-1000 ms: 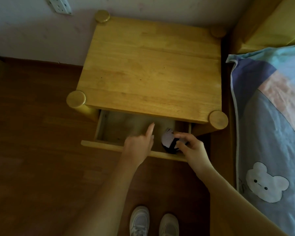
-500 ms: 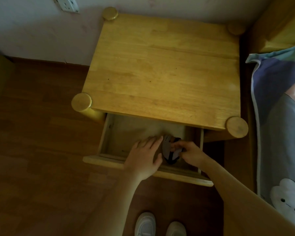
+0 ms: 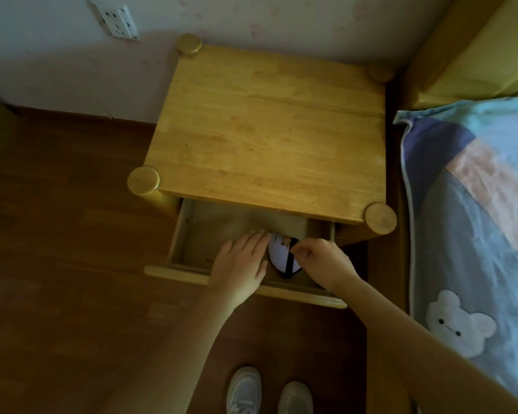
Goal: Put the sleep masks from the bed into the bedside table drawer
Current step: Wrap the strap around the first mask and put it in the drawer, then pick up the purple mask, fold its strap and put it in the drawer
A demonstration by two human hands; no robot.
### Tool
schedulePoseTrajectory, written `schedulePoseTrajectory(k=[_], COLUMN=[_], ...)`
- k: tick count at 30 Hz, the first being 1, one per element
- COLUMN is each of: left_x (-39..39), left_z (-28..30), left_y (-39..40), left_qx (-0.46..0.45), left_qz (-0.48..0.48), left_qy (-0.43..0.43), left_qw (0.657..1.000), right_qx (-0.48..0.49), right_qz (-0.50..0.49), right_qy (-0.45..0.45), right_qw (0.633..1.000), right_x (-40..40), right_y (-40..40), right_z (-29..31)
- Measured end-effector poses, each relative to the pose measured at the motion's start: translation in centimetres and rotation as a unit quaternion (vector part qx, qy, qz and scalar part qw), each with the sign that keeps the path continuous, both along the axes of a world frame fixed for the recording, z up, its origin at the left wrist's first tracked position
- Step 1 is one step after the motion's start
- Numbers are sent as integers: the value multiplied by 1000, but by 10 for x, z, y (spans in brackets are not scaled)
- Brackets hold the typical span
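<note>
Wooden desk (image 3: 266, 138) is seen beside the bed (image 3: 476, 204), its drawer (image 3: 189, 234) pulled open, where the left hand (image 3: 240, 264) is laid flat with fingers spread and the right hand (image 3: 320, 258) is pinched on the sleep mask (image 3: 278, 255).

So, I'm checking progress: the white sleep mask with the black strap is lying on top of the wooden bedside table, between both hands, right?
Not quite. The white sleep mask with the black strap lies inside the open wooden drawer below the tabletop of the wooden bedside table, not on top. The head view shows it between the left hand and the right hand, whose fingers pinch the strap.
</note>
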State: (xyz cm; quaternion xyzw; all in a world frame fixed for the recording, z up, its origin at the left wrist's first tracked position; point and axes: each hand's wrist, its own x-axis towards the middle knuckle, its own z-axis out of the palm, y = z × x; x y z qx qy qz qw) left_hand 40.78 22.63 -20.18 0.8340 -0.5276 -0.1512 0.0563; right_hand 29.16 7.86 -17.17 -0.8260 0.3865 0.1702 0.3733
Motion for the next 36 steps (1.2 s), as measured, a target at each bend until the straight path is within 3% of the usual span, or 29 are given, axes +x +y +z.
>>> schedulePoseTrajectory(k=[4,9,16,21,26,31,36], left_x=[4,14,8,-15,-51,-87,-118], left_z=[50,143,293,424,533,626,683], left_y=[-3,-13,-19,-24,-31,-36,-36], left_qx=[-64,-111,-130,-197,-235,-287,-327], left_qz=[-19,7,1,8,-43,-88,-132], left_qy=[-43,-89,-108,-115,-122,-164,-181], left_qw=[997,990,986,974,963,940,918], right_qx=[-33,-89,-176,-214,-262,-322,-355], right_qz=[-41,-16,-5,-37,-49,-45,-79], right_qy=[-91,-173,-199,-240,-313,-328,-356], right_qw=[994,981,964,946,911,887,861], right_x=[-2,-7,-28,-59,-99,-151,-203], right_y=[10,13,5,3,10,15,31], right_z=[58,149,296,421,535,615,667])
